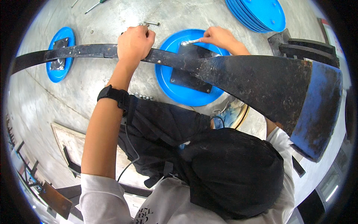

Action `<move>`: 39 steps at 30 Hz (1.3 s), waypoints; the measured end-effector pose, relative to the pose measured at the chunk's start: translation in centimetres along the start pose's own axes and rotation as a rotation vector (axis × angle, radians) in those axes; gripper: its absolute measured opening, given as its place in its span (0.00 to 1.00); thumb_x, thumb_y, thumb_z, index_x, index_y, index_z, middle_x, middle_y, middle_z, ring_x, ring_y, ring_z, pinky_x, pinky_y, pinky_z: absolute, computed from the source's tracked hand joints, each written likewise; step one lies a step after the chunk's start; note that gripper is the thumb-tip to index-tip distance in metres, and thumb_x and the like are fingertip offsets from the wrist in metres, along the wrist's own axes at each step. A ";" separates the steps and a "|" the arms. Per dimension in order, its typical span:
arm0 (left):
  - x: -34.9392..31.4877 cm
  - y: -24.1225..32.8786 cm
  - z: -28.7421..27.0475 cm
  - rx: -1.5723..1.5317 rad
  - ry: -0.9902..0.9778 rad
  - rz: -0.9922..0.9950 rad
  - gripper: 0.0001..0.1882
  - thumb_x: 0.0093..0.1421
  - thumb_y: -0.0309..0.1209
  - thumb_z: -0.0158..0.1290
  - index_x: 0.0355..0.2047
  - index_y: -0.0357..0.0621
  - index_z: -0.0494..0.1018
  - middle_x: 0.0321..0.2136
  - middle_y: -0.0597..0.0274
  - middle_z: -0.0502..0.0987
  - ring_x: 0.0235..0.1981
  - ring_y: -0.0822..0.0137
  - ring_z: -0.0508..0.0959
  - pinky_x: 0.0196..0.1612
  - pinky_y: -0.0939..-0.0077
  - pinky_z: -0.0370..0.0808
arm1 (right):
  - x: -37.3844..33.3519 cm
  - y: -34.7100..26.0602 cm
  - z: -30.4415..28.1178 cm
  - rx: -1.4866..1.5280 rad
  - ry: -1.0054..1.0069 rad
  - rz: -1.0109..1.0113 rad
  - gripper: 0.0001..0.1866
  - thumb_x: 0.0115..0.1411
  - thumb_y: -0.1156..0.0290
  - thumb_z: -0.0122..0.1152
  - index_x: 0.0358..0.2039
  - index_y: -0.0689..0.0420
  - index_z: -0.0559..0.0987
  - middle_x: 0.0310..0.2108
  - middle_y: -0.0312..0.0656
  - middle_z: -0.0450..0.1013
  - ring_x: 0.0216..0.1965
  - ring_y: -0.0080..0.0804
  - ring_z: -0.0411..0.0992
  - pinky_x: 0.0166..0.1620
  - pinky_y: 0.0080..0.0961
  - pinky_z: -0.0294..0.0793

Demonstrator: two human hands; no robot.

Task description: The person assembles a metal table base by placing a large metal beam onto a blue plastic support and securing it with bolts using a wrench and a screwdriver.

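A long dark metal bar (pixel 93 50) runs across from the left and widens at the right into a broad flat end with a blue-painted edge. My left hand (pixel 136 41) is closed on the bar, its fingertips hidden on the far side. Under the bar lies a round blue disc (pixel 164 85) with a square black plate (pixel 179 79) at its middle. In my right hand (pixel 217 38) is a silver wrench (pixel 192 41), pinched between thumb and fingers. The wrench's ring end sits at the plate's far left corner; whether a bolt is inside it is too small to tell.
Another blue disc (pixel 69 41) with a black plate lies at the left. Blue discs (pixel 263 15) are stacked at the far right, beside black metal parts (pixel 307 48). A bolt (pixel 153 23) and several small shiny nuts (pixel 143 96) lie on the concrete floor. A screwdriver (pixel 95 6) lies far off.
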State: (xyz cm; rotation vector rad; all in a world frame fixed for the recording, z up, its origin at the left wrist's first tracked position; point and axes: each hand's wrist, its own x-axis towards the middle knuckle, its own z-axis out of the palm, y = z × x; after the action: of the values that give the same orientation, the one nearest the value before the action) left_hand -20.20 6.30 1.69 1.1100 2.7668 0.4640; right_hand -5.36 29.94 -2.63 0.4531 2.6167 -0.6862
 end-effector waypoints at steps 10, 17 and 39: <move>0.0 0.6 -0.3 0.022 -0.047 -0.046 0.15 0.52 0.38 0.46 0.21 0.41 0.76 0.20 0.49 0.76 0.24 0.49 0.77 0.33 0.60 0.74 | 7.2 -4.8 -4.1 -0.842 -0.108 -0.583 0.19 0.58 0.52 0.55 0.39 0.54 0.78 0.37 0.44 0.76 0.43 0.43 0.73 0.56 0.41 0.62; 0.1 0.6 -0.3 0.032 -0.010 -0.009 0.15 0.52 0.38 0.46 0.19 0.40 0.75 0.19 0.49 0.76 0.23 0.49 0.76 0.31 0.59 0.74 | 6.0 -5.8 -1.8 -0.813 -0.062 -0.681 0.13 0.47 0.55 0.61 0.24 0.52 0.80 0.26 0.38 0.74 0.39 0.33 0.71 0.52 0.32 0.59; 0.0 0.0 -0.3 -0.019 -0.024 -0.016 0.15 0.54 0.39 0.47 0.21 0.40 0.75 0.19 0.48 0.75 0.25 0.47 0.76 0.31 0.58 0.72 | 0.7 -2.2 1.8 0.011 0.188 -0.326 0.16 0.54 0.59 0.57 0.30 0.59 0.80 0.24 0.43 0.75 0.26 0.37 0.72 0.32 0.32 0.68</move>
State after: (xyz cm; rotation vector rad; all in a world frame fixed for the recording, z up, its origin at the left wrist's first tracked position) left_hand -20.27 6.22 1.99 1.0813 2.7427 0.4716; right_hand -6.30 27.32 -3.55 0.0949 2.9010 -0.7935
